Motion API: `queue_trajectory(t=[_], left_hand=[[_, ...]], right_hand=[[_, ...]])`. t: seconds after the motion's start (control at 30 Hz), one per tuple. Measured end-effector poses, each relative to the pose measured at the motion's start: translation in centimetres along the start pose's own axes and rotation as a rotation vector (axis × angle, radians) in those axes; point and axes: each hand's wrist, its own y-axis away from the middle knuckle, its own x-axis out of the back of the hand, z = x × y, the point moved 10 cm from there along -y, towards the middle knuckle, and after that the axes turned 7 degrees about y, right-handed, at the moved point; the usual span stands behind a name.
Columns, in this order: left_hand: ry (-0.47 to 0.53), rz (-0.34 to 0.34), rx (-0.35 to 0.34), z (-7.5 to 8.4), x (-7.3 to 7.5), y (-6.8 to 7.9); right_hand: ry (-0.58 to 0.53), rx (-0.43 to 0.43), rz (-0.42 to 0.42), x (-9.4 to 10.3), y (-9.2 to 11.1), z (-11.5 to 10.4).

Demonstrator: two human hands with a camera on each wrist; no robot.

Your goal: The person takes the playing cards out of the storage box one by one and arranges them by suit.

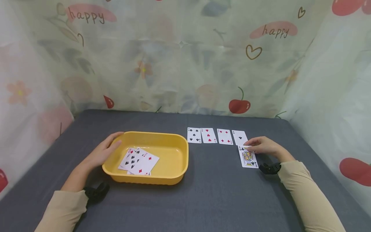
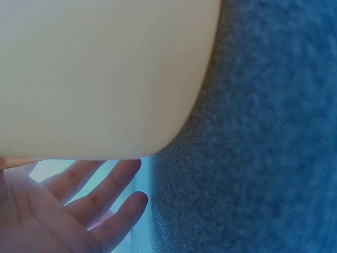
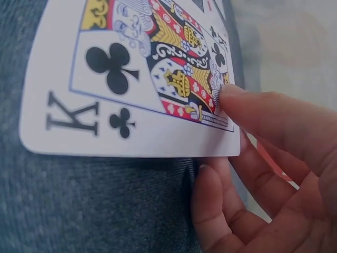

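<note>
Dark grey tablecloth (image 1: 208,199): toward its right edge, the right hand (image 1: 262,145) pinches a rectangular white king-of-clubs card (image 1: 247,160); slackening could skew it. The left hand (image 1: 102,152), fingers (image 2: 100,198) loosely extended, flanks a yellow plastic tray (image 1: 174,154).

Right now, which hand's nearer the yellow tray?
Left. Left hand is at the left end of the yellow tray; right hand is right of it, pinching the king of clubs.
</note>
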Motion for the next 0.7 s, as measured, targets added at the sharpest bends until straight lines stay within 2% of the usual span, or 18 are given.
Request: queue_trajectory(t=[0.17, 0.37, 0.53, 0.7], left_hand=[[0.0, -0.001, 0.003, 0.0, 0.0, 0.0], [0.003, -0.003, 0.009, -0.2, 0.0, -0.1], [0.002, -0.001, 0.007, -0.3, 0.0, -0.2], [0.0, 0.003, -0.001, -0.3, 0.0, -0.2]], right_hand=[[0.039, -0.006, 0.025, 0.2, 0.1, -0.1], [0.037, 0.013, 0.068, 0.5, 0.4, -0.5], [0.015, -0.009, 0.112, 1.0, 0.4, -0.6], [-0.01, 0.008, 0.15, 1.7, 0.3, -2.2]])
